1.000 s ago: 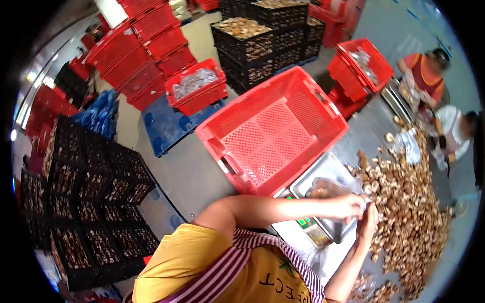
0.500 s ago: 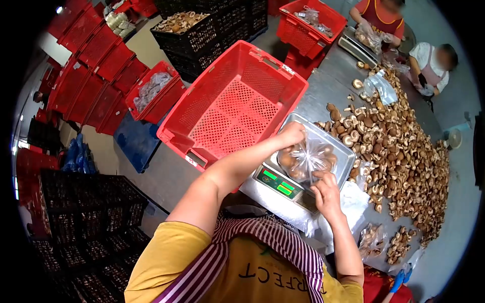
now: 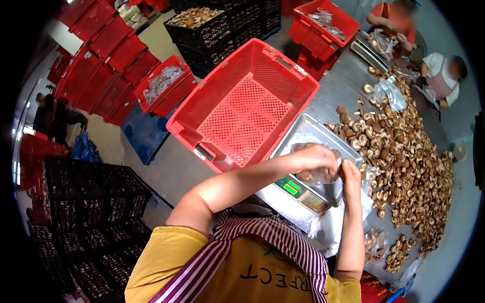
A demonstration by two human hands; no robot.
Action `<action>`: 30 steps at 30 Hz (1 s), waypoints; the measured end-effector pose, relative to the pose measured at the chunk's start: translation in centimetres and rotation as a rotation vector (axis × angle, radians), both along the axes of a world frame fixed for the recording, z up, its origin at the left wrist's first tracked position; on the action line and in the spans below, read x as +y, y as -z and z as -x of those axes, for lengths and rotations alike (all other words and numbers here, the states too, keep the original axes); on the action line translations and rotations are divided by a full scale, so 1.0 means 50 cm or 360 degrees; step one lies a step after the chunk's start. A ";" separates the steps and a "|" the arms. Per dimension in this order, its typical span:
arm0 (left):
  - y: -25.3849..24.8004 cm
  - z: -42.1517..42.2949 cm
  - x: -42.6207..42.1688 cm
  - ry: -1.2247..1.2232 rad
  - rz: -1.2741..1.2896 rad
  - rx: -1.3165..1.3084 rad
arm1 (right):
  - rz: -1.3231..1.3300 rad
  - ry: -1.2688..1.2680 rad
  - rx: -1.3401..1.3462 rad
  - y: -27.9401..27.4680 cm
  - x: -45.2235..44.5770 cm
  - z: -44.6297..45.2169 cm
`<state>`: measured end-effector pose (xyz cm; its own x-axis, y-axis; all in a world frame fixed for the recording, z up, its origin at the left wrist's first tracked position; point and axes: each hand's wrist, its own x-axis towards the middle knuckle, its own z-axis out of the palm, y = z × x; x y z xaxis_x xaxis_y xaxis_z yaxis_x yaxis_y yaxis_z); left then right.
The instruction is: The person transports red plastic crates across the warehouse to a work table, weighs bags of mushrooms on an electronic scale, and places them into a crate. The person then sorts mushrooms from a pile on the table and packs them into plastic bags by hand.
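Has black mesh crates [image 3: 96,202] at far left, then the large red basket [image 3: 237,113] on the metal table [image 3: 331,96]. Bends the left hand [image 3: 325,158] over the plastic bag [image 3: 319,176] of mushrooms in the metal tray [image 3: 303,129] on the scale [image 3: 303,195], fingers curled inward, then raises the right hand [image 3: 351,175] just beside, fingers bunched close together, but cannot tell from this view how firmly either grips the plastic. Has, farther right, the loose mushroom heap [image 3: 404,177] beside the tray, with two co-workers [image 3: 440,78] beyond.
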<state>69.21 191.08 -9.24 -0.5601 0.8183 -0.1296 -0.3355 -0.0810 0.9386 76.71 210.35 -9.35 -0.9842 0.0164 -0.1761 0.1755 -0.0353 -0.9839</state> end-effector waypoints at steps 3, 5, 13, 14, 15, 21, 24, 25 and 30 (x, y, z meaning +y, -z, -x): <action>0.091 0.095 -0.033 -0.0388 -0.0309 -0.1166 | -0.1087 -0.0139 0.0402 0.022 0.017 -0.053; 0.099 0.092 -0.025 -0.0553 -0.0308 -0.1321 | -0.1644 -0.0596 0.0929 -0.020 -0.024 -0.086; 0.135 -0.035 -0.056 -0.0665 0.0531 0.1364 | -0.0662 -0.0283 0.0736 -0.110 -0.168 -0.054; 0.159 -0.026 -0.065 -0.0496 0.0109 0.0582 | -0.0650 -0.0342 0.0770 -0.122 -0.200 -0.048; 0.182 -0.020 -0.073 -0.0448 -0.0284 -0.0173 | -0.0638 -0.0402 0.0805 -0.131 -0.228 -0.040; 0.042 0.000 -0.292 -0.0899 0.0332 0.1332 | -0.0507 -0.0593 0.1071 -0.159 -0.308 0.004; 0.056 0.059 -0.404 -0.0819 0.0866 0.1382 | -0.0605 -0.0490 0.1044 -0.156 -0.310 0.012; 0.084 0.070 -0.439 -0.0925 0.0899 0.1227 | -0.0613 -0.0411 0.0958 -0.153 -0.303 0.005; 0.201 0.129 -0.533 -0.0448 0.1577 0.1601 | -0.0687 -0.0123 0.0652 -0.048 -0.148 -0.058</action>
<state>62.74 164.42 -19.27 -0.8791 0.4758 -0.0291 0.4078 0.7823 0.4710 79.63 202.95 -6.96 -0.9717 -0.0722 0.2248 -0.2352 0.3805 -0.8944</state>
